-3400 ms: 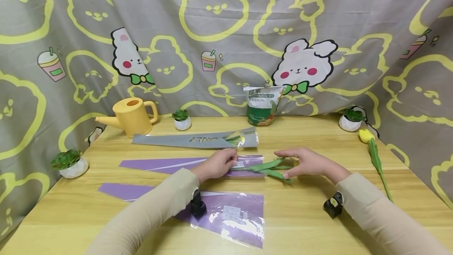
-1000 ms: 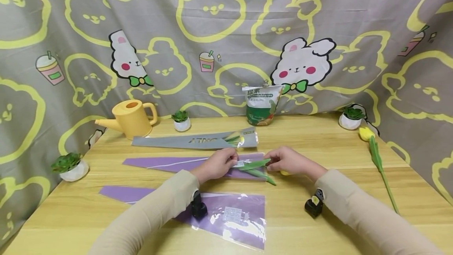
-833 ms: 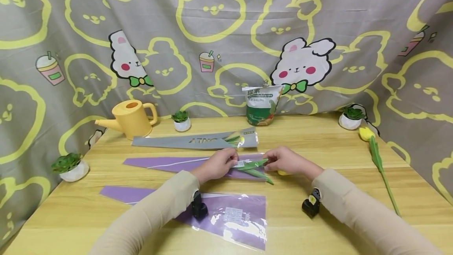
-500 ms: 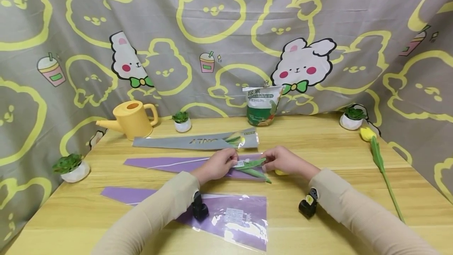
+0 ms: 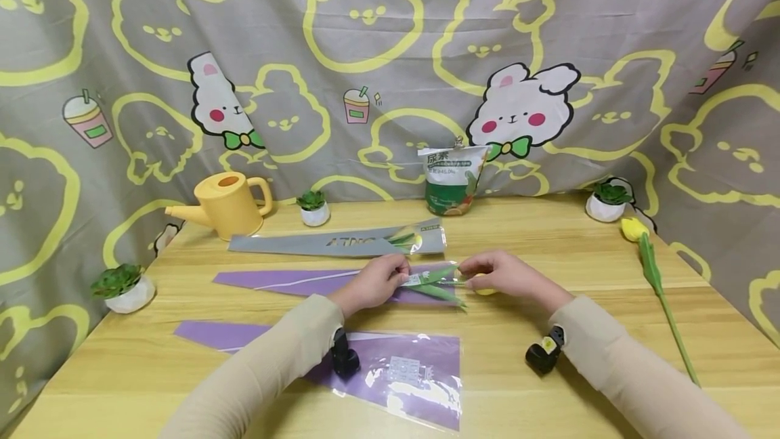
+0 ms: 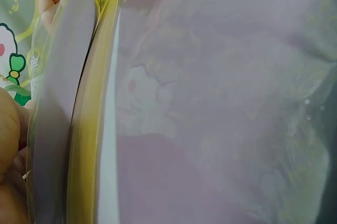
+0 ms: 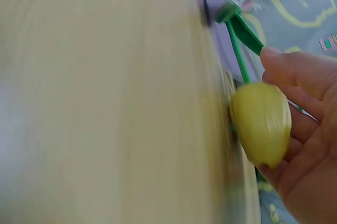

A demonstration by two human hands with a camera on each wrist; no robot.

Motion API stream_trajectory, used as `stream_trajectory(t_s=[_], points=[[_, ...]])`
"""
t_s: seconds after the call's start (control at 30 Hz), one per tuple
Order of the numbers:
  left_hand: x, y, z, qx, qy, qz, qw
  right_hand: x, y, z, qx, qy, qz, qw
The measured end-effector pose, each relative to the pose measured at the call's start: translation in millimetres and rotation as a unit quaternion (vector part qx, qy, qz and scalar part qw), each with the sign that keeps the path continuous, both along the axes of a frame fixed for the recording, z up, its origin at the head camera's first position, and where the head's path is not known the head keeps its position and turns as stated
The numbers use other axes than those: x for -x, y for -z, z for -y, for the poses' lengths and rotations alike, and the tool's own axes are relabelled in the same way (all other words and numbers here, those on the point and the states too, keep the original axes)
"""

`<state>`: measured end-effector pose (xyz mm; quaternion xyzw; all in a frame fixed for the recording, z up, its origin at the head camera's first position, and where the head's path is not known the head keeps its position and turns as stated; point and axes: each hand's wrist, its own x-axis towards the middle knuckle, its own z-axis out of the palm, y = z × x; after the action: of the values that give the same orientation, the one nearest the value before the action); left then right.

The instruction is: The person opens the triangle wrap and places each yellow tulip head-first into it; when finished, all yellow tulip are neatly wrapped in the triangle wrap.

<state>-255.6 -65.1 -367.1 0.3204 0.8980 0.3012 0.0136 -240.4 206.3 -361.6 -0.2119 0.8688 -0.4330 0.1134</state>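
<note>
My left hand (image 5: pixel 379 281) pinches the upper layer of the middle purple flower sleeve (image 5: pixel 274 280), which the left wrist view shows close up as a raised clear-and-purple sheet (image 6: pixel 63 92). A yellow tulip (image 7: pixel 261 124) lies with its stem and green leaves (image 5: pixel 434 280) in that sleeve's wide right end. Its bloom sits outside the sleeve, under my right hand (image 5: pixel 508 276). In the right wrist view, curved fingers lie behind the bloom and the thumb (image 7: pixel 276 60) touches a leaf tip. How deep the stem reaches is hidden by my left hand.
A grey sleeve (image 5: pixel 292 244) holding a tulip lies behind; another purple sleeve (image 5: pixel 426 391) lies in front. One more yellow tulip (image 5: pixel 655 276) is at the right. Around stand a yellow watering can (image 5: pixel 228 205), small potted plants (image 5: pixel 313 208) and a green-white bag (image 5: pixel 453 181).
The tulip has moved left, its leaves now largely over the sleeve. In the last half second my right hand has shifted slightly right, its thumb and forefinger parting. My left hand stays in place.
</note>
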Motion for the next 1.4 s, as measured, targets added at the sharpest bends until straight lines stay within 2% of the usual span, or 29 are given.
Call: stream_trajectory(t_s=[0.3,0.57,0.77,0.93,1.17,1.4], points=[[0.3,0.6,0.1,0.004,0.002,0.003,1.0,-4.5,11.7,-23.5,0.086,0.018,0.043,0.9952],[1.5,2.0,-0.3,0.001,0.004,0.0,1.0,-6.7,15.3,-33.6,0.125,-0.037,0.081,0.9881],[2.3,3.3,0.8,0.001,0.003,-0.001,1.0,-7.8,21.3,-34.9,0.13,-0.056,0.056,0.9883],[1.1,3.5,1.5,0.0,0.005,0.0,1.0,-9.8,22.2,-33.7,0.121,-0.035,0.048,0.9909],[-0.4,2.8,0.9,0.001,0.005,-0.001,1.0,-13.8,14.2,-29.8,0.083,0.009,0.046,0.9954],[-1.0,0.9,0.1,-0.006,0.001,0.003,1.0,-13.7,9.1,-24.5,0.086,0.032,0.05,0.9945]])
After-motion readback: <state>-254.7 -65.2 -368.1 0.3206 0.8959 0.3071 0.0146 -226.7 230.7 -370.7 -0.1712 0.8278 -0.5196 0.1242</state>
